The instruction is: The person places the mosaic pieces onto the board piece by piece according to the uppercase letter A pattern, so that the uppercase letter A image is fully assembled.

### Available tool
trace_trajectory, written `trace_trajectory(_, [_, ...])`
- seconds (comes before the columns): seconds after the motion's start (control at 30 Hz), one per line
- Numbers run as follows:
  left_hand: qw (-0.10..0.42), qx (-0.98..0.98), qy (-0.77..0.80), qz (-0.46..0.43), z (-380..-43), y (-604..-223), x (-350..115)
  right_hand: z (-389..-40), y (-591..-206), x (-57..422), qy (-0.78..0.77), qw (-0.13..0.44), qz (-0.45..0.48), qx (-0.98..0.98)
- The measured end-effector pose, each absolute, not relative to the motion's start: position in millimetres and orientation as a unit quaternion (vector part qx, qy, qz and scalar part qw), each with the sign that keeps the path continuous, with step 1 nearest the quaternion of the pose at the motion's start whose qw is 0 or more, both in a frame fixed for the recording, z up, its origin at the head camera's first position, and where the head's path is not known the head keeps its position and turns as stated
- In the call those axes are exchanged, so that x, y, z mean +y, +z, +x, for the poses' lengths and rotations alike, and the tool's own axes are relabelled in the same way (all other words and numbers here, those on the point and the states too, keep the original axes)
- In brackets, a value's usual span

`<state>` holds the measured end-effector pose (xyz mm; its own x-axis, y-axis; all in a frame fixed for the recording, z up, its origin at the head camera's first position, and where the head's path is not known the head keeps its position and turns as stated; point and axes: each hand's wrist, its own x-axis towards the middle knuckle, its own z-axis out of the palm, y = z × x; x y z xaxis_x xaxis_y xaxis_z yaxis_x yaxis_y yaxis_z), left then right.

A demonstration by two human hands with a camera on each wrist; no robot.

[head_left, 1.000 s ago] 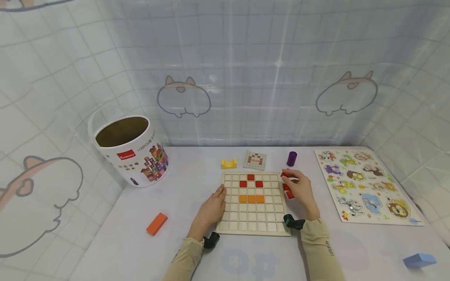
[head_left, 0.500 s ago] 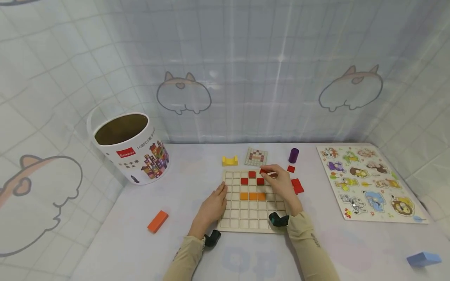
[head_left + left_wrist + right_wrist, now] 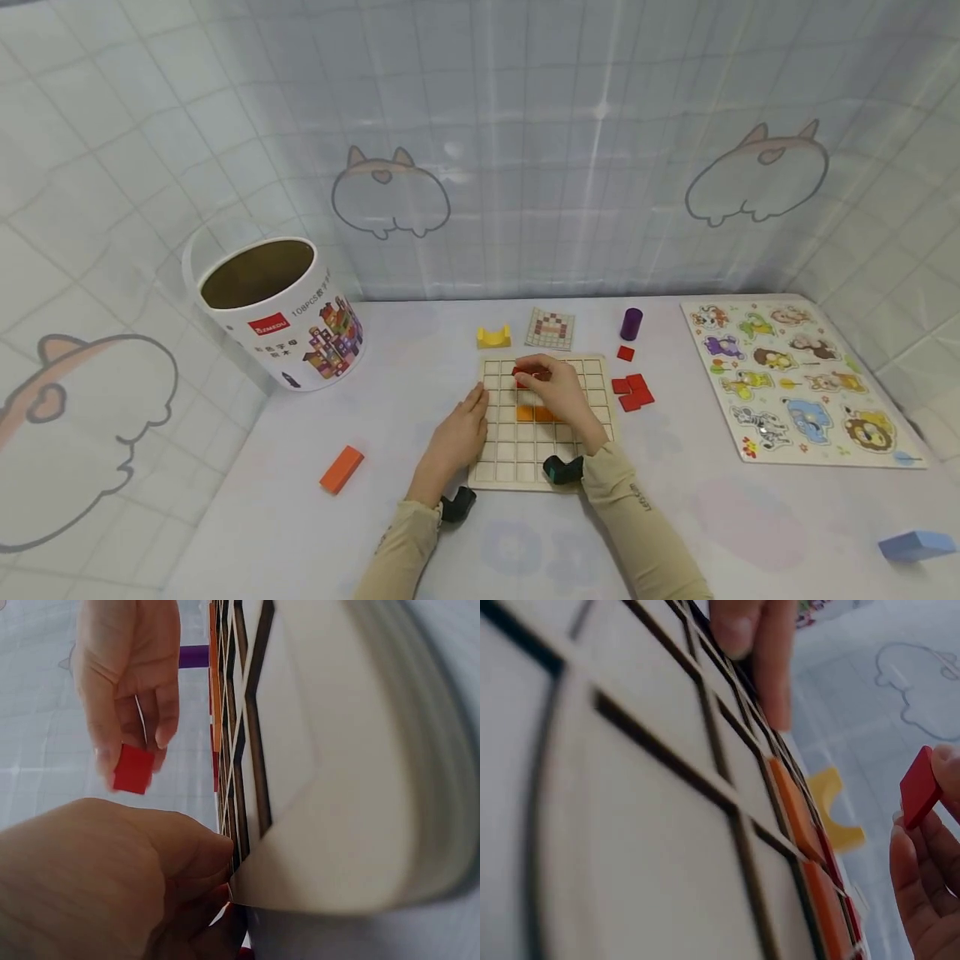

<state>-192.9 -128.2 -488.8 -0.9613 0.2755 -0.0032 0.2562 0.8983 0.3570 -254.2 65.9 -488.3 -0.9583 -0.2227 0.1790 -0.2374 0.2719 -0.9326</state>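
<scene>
A wooden grid board [image 3: 507,472] lies in front of me in the head view. Along its left edge my left hand [image 3: 459,433] rests with its fingers stretched out, touching the rim. Above the upper rows, my right hand [image 3: 561,390] pinches a red square tile [image 3: 134,769] between thumb and fingers. Both wrist views show that tile raised clear of the board. Orange tiles [image 3: 542,413] sit in one row of the grid, partly covered by the right hand. Red tiles [image 3: 830,853] set farther up the board are mostly hidden behind that hand.
Several loose red tiles [image 3: 634,397] lie right of the board, with a single red tile [image 3: 626,353] near a purple cylinder [image 3: 632,324]. Behind the board are a yellow arch block [image 3: 493,337] and a pattern card [image 3: 551,329]. A bucket [image 3: 258,342], orange block [image 3: 342,469], animal puzzle [image 3: 776,400] and blue block [image 3: 917,546] surround it.
My right hand has carried a red tile from the pile on the right leftward over the board's upper rows. My left hand stays at the left edge.
</scene>
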Motion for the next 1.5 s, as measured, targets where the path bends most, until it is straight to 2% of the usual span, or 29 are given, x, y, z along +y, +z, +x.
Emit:
trace_trajectory(0.23, [0.026,0.974,0.177,0.140,-192,-490,-130,-249,-502,52,0.535,0.010,0.207,-0.819])
trace_trajectory(0.43, [0.022,0.974,0.177,0.142,-191,-489,-130,-250,-509,49,0.419,0.059,0.259,-0.868])
trace_trajectory(0.53, [0.020,0.973,0.180,0.141,-191,-488,-131,-251,-510,48,0.387,0.062,0.265,-0.881])
trace_trajectory(0.9, [0.012,0.973,0.177,0.146,-190,-485,-132,-253,-510,43,0.425,0.025,0.235,-0.874])
trace_trajectory(1.27, [-0.004,0.970,0.188,0.155,-186,-483,-132,-254,-513,42,0.447,0.024,0.224,-0.866])
trace_trajectory(1.5, [0.017,0.971,0.190,0.143,-191,-486,-130,-251,-505,49,0.491,0.016,0.221,-0.842])
